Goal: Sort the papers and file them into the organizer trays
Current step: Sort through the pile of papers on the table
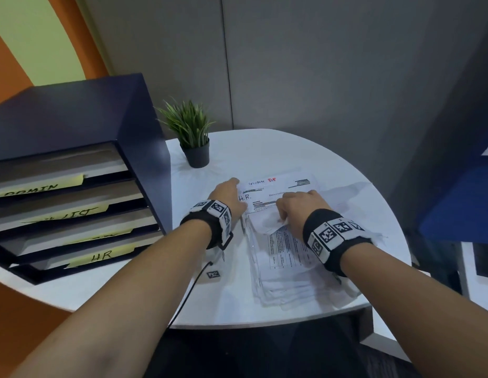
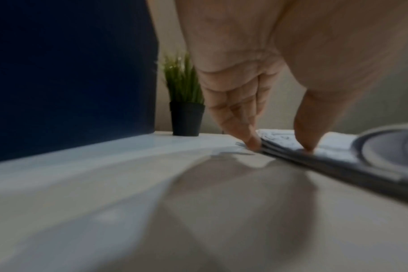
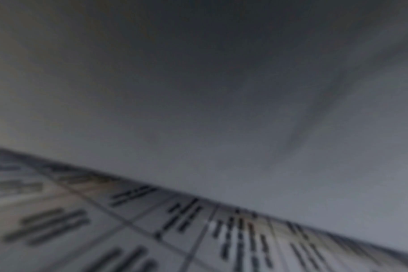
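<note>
A stack of white papers (image 1: pixel 289 274) lies on the round white table (image 1: pixel 264 151). Its top sheet (image 1: pixel 281 186) is marked "H.R." by hand. My left hand (image 1: pixel 233 193) lies along the stack's left edge; in the left wrist view its fingers (image 2: pixel 252 141) touch the side of the stack (image 2: pixel 314 163) and the thumb presses on top. My right hand (image 1: pixel 289 211) curls round the near part of the top sheet and bunches it up, baring a printed table sheet (image 3: pixel 198 239) below. The dark blue organizer (image 1: pixel 74 126) at left has several trays with yellow labels, the lowest reading HR (image 1: pixel 101 255).
A small potted plant (image 1: pixel 195 137) stands at the back, beside the organizer's right wall. A black cable (image 1: pixel 193 285) and a small marker tag (image 1: pixel 213 274) lie left of the stack. Grey partition walls close the back; blue furniture (image 1: pixel 461 203) stands at right.
</note>
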### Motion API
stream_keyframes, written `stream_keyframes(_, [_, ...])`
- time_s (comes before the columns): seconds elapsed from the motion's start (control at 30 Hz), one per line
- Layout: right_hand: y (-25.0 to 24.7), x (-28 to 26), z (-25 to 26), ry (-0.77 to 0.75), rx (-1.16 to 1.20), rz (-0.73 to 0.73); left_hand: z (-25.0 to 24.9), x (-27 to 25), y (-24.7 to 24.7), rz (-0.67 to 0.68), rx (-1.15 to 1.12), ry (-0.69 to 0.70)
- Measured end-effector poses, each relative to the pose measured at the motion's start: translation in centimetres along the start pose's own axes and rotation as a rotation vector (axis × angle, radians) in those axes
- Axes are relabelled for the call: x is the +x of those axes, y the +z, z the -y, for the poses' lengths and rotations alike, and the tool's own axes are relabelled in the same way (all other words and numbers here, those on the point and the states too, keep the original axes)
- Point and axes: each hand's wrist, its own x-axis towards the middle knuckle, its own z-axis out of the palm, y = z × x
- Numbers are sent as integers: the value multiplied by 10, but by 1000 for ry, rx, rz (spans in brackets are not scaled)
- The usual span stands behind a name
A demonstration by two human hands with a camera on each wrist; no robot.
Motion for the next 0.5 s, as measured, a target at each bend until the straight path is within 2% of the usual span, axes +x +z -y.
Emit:
stream_keyframes(0.1, [7, 4, -3, -23, -27, 8, -6, 7, 9, 1, 157, 42])
stream_keyframes(0.2, [3, 5, -6, -28, -19, 47, -9, 10, 11, -11, 209, -7])
stream_keyframes(0.4, [-4, 5, -3, -46, -12, 60, -3, 13, 6, -38, 152, -67])
stream_keyframes(0.5, [-3, 3, -2, -52, -17, 50, -1, 10, 5, -38, 123, -17])
